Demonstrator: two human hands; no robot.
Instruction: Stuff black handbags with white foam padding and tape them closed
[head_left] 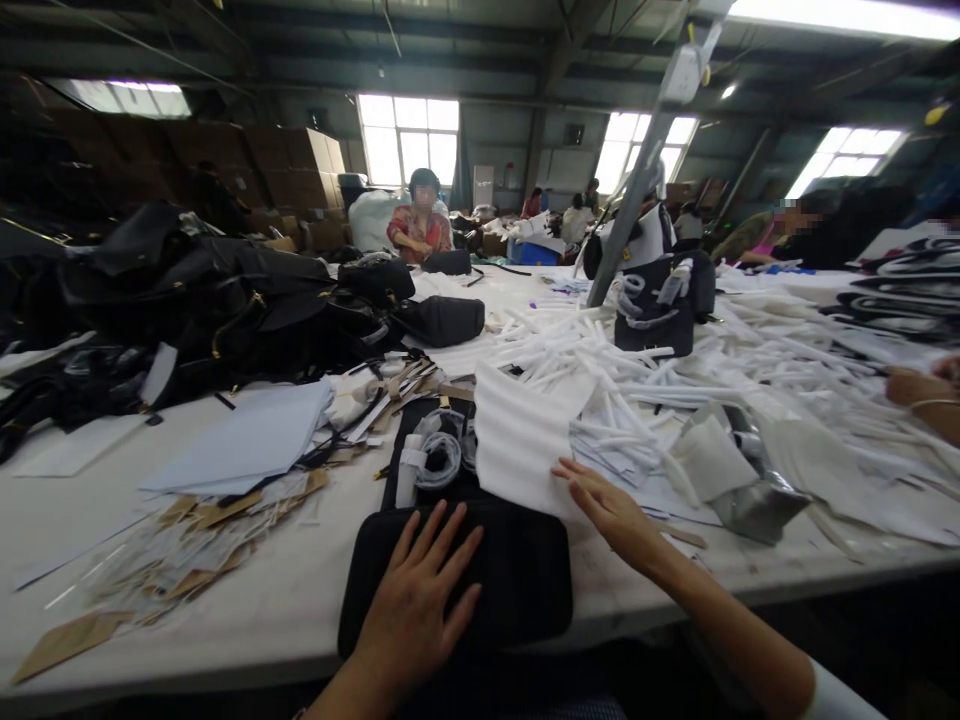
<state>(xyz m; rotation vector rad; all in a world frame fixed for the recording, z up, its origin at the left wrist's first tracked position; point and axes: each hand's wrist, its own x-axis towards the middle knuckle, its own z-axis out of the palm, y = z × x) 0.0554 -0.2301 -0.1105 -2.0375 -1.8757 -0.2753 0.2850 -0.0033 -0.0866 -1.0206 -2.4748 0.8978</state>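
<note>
My left hand lies flat with spread fingers on a black bag at the table's front edge. At the bag's right, my right hand has its fingers at the edge of a thin, wavy white foam sheet; the thumb side is partly hidden. The sheet slants up behind the bag's top. Just beyond the bag, a coiled strap in clear wrapping rests on black material, with a small gold-coloured fitting above it.
Black bags are heaped at the left. White sheets and clear-and-brown packets lie nearer. White foam sticks, a grey metal post and a wrapped black bag stand right of centre. A person sits across the table.
</note>
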